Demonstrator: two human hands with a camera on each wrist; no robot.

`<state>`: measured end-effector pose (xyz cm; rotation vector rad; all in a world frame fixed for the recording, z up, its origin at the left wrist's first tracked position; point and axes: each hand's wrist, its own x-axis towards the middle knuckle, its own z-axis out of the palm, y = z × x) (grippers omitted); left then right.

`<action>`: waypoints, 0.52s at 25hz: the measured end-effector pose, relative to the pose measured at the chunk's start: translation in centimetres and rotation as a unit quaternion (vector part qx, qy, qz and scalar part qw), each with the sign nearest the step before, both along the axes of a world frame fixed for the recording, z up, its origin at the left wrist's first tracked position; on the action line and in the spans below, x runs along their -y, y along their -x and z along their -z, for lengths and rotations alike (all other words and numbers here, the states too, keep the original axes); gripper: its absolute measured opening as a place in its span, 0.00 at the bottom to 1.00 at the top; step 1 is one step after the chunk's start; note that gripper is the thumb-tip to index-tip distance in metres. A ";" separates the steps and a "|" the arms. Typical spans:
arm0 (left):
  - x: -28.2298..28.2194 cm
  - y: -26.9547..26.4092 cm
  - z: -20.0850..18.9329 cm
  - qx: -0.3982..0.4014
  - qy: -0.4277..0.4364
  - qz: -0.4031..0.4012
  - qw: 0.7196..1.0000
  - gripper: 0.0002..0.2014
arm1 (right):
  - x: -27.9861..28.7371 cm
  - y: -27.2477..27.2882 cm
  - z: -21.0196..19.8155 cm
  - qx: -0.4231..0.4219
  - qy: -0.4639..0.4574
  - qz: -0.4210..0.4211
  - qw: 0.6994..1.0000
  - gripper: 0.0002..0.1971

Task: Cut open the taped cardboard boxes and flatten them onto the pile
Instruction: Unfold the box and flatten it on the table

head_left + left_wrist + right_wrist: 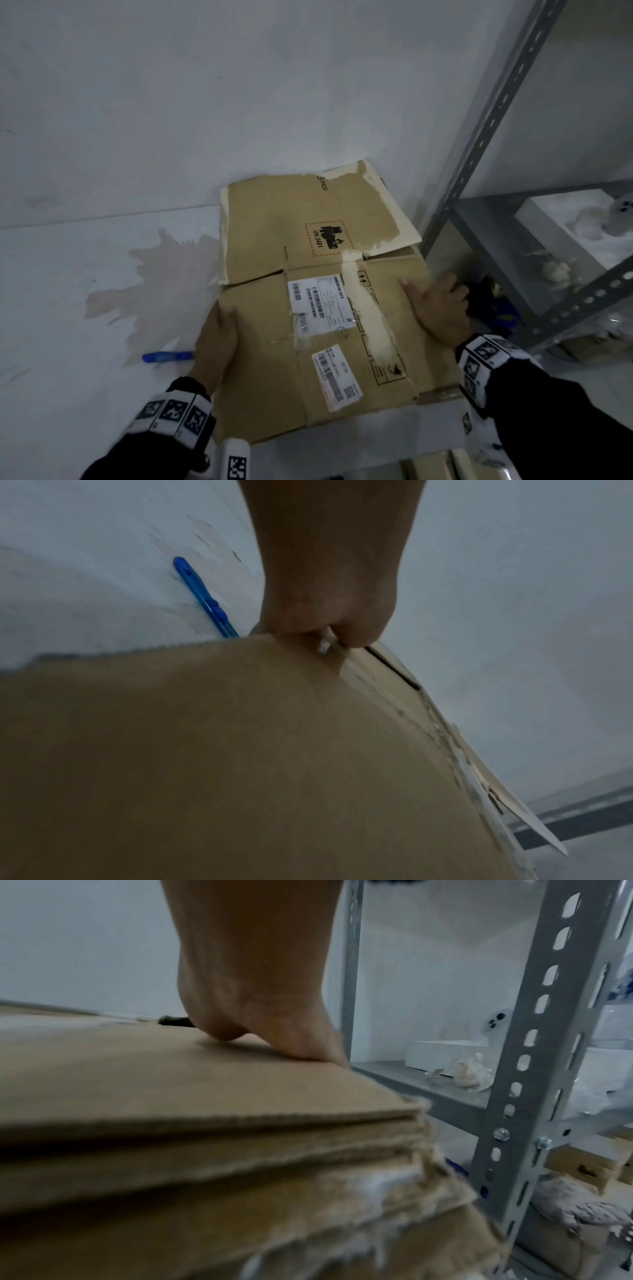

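The flattened cardboard box (318,329) lies label-side up between the two hands, its long axis running away from the person toward the wall (239,85). It sits on top of the pile of flattened cardboard (240,1191), whose stacked edges show in the right wrist view just under the right hand.

The left hand (215,342) has its grip on the box's left edge: the thumb lies on the top face, and in the left wrist view the hand closes on that edge, so the fingers most likely wrap beneath. The right hand (438,308) has no grip on anything; it lies flat and spread on the top face near the right edge, fingers straight and pointing away from the person, pressing down.

The box is directly under and between both hands, so neither is the nearer; the far flap, with torn pale paper, reaches beyond both sets of fingertips. Any squaring or pressing down would, I judge, run along that long axis, away from the wrists.

A blue utility knife (168,357) lies on the floor just outside the left hand, touching nothing but the floor as far as I can tell. A grey metal shelving unit (496,113) stands just beyond the right hand.
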<state>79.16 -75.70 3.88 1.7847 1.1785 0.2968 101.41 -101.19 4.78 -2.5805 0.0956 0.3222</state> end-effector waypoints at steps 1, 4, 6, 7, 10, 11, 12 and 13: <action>-0.1 -0.1 0.0 -0.004 0.016 0.017 1.000 0.28 | 0.4 -0.4 -0.2 -0.044 -0.018 -0.015 0.999 0.51; -0.8 -0.7 -0.3 -0.049 0.066 0.018 0.996 0.34 | 1.1 -2.7 -0.3 -0.169 -0.082 -0.016 0.982 0.68; -1.3 -0.9 -0.7 -0.060 0.119 -0.018 0.991 0.40 | 1.4 -3.6 -0.2 -0.205 -0.095 -0.004 0.974 0.69; -1.8 -1.0 -0.7 -0.048 0.156 -0.031 0.986 0.43 | 1.4 -3.7 -0.4 -0.210 -0.095 -0.005 0.973 0.66; -3.2 -1.2 -1.5 -0.033 0.264 -0.004 0.964 0.47 | 1.9 -3.9 -0.3 -0.218 -0.101 -0.009 0.971 0.56; -3.5 -1.3 -1.8 -0.037 0.286 0.005 0.958 0.45 | 1.9 -3.8 -0.6 -0.224 -0.104 -0.011 0.969 0.53; -3.9 -1.4 -2.0 -0.043 0.298 0.013 0.954 0.44 | 1.8 -3.6 -1.0 -0.232 -0.112 -0.008 0.966 0.51; -4.1 -1.5 -2.0 -0.050 0.307 0.021 0.950 0.44 | 1.8 -3.5 -1.5 -0.239 -0.118 -0.008 0.964 0.50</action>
